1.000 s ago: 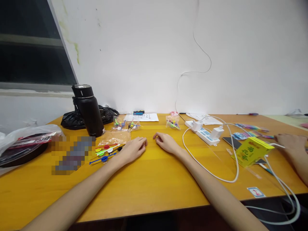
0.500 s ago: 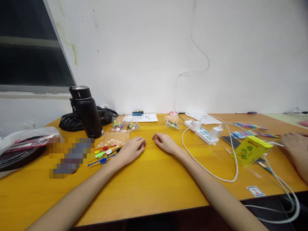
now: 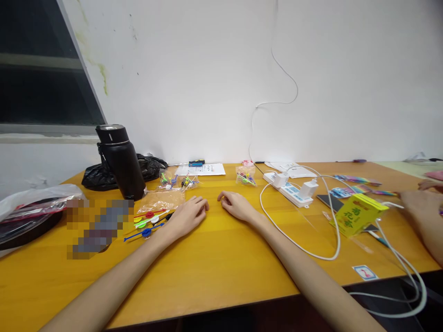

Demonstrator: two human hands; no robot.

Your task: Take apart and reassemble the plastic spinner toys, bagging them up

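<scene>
My left hand (image 3: 187,215) lies palm down on the yellow table (image 3: 221,263), fingers loosely curled, holding nothing. Just left of it are several coloured plastic ties (image 3: 149,221) and an empty clear bag (image 3: 162,200). My right hand (image 3: 236,205) rests palm down a little to the right, fingers loosely bent, also holding nothing. The two hands lie close together, fingertips apart. Small bags of coloured pieces (image 3: 246,177) sit beyond the hands.
A black flask (image 3: 121,161) and a black bag (image 3: 104,174) stand at the back left. A white power strip (image 3: 290,191) with chargers and a white cable (image 3: 304,244) lie to the right, beside a yellow carton (image 3: 356,215). Another person's hand (image 3: 422,205) rests at the far right.
My hands have stayed put. The view has shifted slightly. The other person's hand at the far right has drawn back a little to the right.
</scene>
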